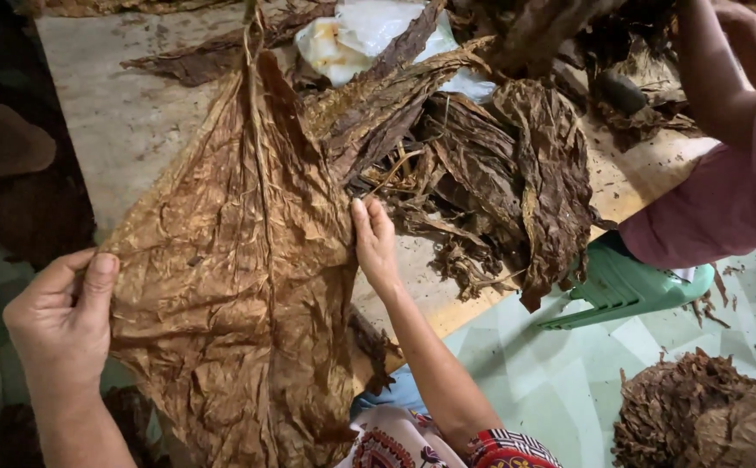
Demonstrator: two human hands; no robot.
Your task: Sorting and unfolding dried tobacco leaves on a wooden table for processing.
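Observation:
A large dried brown leaf [239,260] is spread flat over the near edge of a worn table [126,113], its stem pointing away from me. My left hand [61,316] pinches the leaf's left edge between thumb and fingers. My right hand [373,243] presses flat along the leaf's right edge, fingers together and pointing up. A heap of darker crumpled dried leaves [499,173] lies just right of my right hand.
A person in a pink top [724,199] sits at the right on a green plastic stool [629,282], an arm reaching over the table. White plastic wrap [352,35] lies at the back. Another leaf pile [698,412] sits on the floor.

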